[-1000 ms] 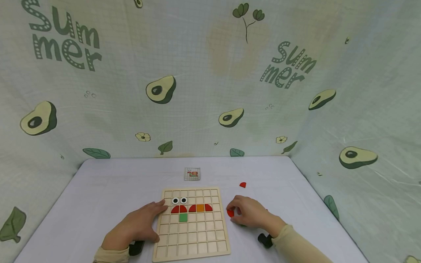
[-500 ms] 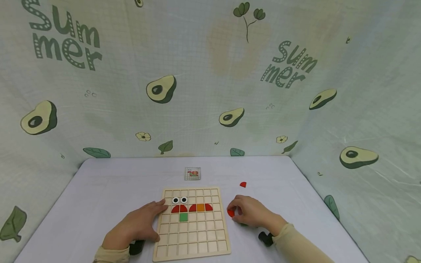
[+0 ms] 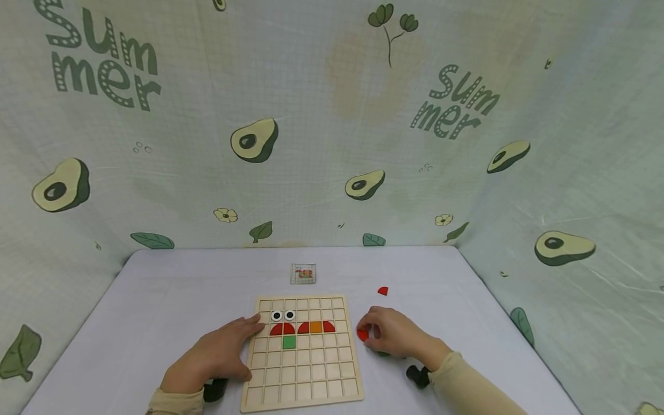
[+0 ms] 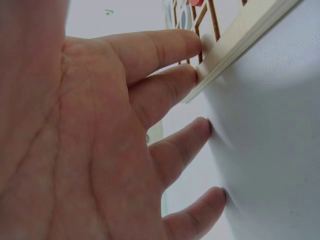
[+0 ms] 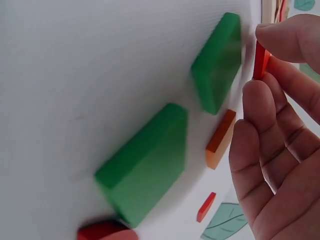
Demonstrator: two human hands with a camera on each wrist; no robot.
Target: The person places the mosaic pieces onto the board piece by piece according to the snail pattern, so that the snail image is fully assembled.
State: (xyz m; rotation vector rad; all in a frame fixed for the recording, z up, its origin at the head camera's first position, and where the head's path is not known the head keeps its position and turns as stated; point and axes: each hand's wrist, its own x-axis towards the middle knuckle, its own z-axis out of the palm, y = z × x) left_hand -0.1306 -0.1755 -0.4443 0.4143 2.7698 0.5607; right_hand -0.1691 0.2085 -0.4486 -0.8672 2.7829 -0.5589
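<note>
A wooden grid board (image 3: 302, 409) lies on the table with two eye discs (image 3: 283, 316), red quarter-circle pieces (image 3: 282, 329), an orange square (image 3: 316, 327) and a green square (image 3: 289, 342) in its cells. Along the board's left edge rests my left hand (image 3: 218, 351), fingers spread; in the left wrist view two fingertips touch the rim and two others meet the table. To the right of the board, my right hand (image 3: 396, 333) pinches a small red piece (image 3: 362, 335) with a rounded edge between thumb and fingers. Its full outline is partly hidden by the fingers.
Loose green pieces (image 5: 145, 165), an orange piece (image 5: 220, 140) and red pieces (image 5: 206, 207) lie by the right hand. Another red quarter-circle (image 3: 383, 291) sits farther back. Behind the board is a small picture card (image 3: 303, 274). A patterned cloth (image 3: 311, 144) hangs behind the table.
Both hands stay nearly in place, the right still pinching the red piece. It has shifted slightly, and a little more green shows beneath it.
</note>
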